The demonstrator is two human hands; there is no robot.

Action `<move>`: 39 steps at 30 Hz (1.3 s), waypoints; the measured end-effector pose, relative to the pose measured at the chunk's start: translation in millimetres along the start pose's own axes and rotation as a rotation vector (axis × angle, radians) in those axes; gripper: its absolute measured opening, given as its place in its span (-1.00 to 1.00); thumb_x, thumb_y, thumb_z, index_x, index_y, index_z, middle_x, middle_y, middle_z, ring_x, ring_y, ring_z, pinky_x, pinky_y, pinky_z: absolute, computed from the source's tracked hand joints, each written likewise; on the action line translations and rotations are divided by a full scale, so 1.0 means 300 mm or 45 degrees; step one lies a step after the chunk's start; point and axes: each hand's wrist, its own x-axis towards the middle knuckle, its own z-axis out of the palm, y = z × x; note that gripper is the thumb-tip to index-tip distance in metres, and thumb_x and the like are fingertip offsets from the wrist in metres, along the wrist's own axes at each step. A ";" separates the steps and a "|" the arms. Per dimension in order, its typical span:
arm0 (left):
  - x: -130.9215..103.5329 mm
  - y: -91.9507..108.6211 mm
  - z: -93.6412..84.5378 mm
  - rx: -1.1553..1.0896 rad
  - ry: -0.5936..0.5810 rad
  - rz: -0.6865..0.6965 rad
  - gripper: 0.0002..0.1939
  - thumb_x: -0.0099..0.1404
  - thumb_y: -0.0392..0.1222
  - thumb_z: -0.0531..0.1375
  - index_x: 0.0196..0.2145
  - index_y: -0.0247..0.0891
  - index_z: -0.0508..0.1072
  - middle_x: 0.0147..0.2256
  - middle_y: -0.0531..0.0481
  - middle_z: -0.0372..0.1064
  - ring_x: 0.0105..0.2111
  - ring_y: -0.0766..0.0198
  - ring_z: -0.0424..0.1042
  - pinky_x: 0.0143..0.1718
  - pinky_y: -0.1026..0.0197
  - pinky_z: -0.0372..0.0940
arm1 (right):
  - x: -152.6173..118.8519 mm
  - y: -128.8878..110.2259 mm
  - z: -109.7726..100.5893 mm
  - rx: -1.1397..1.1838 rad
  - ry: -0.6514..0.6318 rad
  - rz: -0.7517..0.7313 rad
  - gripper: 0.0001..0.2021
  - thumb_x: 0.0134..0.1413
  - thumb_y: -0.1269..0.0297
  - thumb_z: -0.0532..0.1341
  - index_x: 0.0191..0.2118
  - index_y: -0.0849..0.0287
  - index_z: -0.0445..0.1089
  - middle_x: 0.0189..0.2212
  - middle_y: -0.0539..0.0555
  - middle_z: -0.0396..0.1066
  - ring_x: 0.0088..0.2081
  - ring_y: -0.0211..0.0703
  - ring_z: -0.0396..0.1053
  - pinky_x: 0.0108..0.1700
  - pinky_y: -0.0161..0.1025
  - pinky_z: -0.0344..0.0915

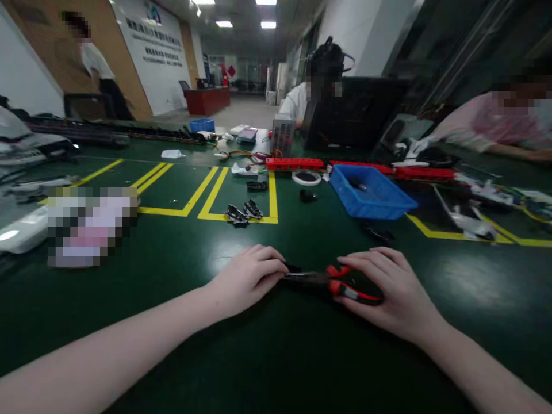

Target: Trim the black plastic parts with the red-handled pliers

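Note:
My right hand (390, 287) is closed around the red and black handles of a pair of long-nose pliers (351, 292). The pliers lie low over the green table, their dark jaws pointing left. At the tip of those jaws, my left hand (252, 280) has its fingers pressed together. A small dark piece (294, 268) shows by the left fingertips, but it blends into the table and its kind cannot be made out. Ahead of my hands, small black and silver parts (237, 214) rest by a yellow tape line.
Beyond my right hand stands a blue bin (373, 198), with a dark part (377, 233) in front of it. A red strip (295, 164) runs behind. A pixelated flat object (97, 227) lies at left. Other people (297, 98) are across the table, a monitor (353, 115) among them.

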 end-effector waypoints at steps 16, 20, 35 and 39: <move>-0.009 0.015 -0.016 -0.034 -0.029 -0.034 -0.83 0.34 -0.22 0.18 -0.11 -0.20 0.44 -0.05 -0.02 0.35 -0.08 0.16 0.33 -0.06 0.05 0.29 | -0.015 0.014 -0.015 0.008 0.026 0.085 -0.56 0.03 0.11 0.28 0.03 0.11 0.27 -0.12 0.15 0.46 -0.10 0.05 0.41 0.01 0.05 0.18; -0.011 0.014 -0.012 -0.013 -0.027 -0.019 -0.81 0.32 -0.26 0.19 -0.10 -0.20 0.43 -0.04 -0.04 0.35 -0.07 0.15 0.32 -0.06 0.05 0.29 | -0.015 0.016 -0.012 0.009 0.011 0.081 -0.55 0.02 0.11 0.28 0.03 0.11 0.28 -0.13 0.14 0.47 -0.10 0.05 0.41 0.01 0.05 0.18; -0.011 0.001 -0.001 0.012 -0.008 0.019 -0.81 0.33 -0.26 0.19 -0.09 -0.21 0.43 -0.05 -0.05 0.34 -0.08 0.14 0.33 -0.05 0.05 0.28 | -0.007 0.004 -0.020 -0.010 -0.015 0.017 -0.60 0.06 0.12 0.26 0.00 0.15 0.29 -0.16 0.16 0.47 -0.15 0.01 0.42 -0.08 -0.02 0.21; -0.010 -0.005 -0.001 0.002 -0.021 0.013 -0.80 0.31 -0.26 0.22 -0.09 -0.19 0.43 -0.04 -0.04 0.34 -0.06 0.13 0.33 -0.06 0.04 0.29 | -0.007 -0.001 -0.022 -0.011 -0.023 0.008 -0.62 0.06 0.14 0.26 -0.02 0.16 0.29 -0.17 0.16 0.47 -0.17 -0.01 0.43 -0.12 -0.06 0.22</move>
